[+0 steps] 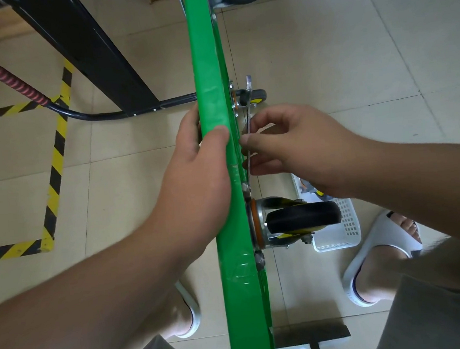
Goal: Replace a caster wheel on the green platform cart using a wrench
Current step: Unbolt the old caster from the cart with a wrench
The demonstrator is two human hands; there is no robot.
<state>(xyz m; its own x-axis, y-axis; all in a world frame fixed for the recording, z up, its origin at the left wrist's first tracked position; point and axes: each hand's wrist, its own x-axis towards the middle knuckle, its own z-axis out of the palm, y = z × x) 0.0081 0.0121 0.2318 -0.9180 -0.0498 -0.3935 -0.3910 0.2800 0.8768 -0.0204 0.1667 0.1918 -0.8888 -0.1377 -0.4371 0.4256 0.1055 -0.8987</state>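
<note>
Along the wheel side of the green platform cart (212, 107), the right hand (298, 144) pinches the wrench (248, 90) mid-shank between thumb and fingertips. The tool lies flat against the underside, its near end at the plate bolt beside the caster wheel (304, 219); probably on the nut, but I can't confirm engagement. The cart stands on edge so the mounting hardware faces sideways, and the left hand (196, 177) grips that upper edge, thumb across it, presumably to brace against wrench torque. The caster is mounted on the cart's underside, just nearer the person than the right hand and across the deck from the left hand.
</note>
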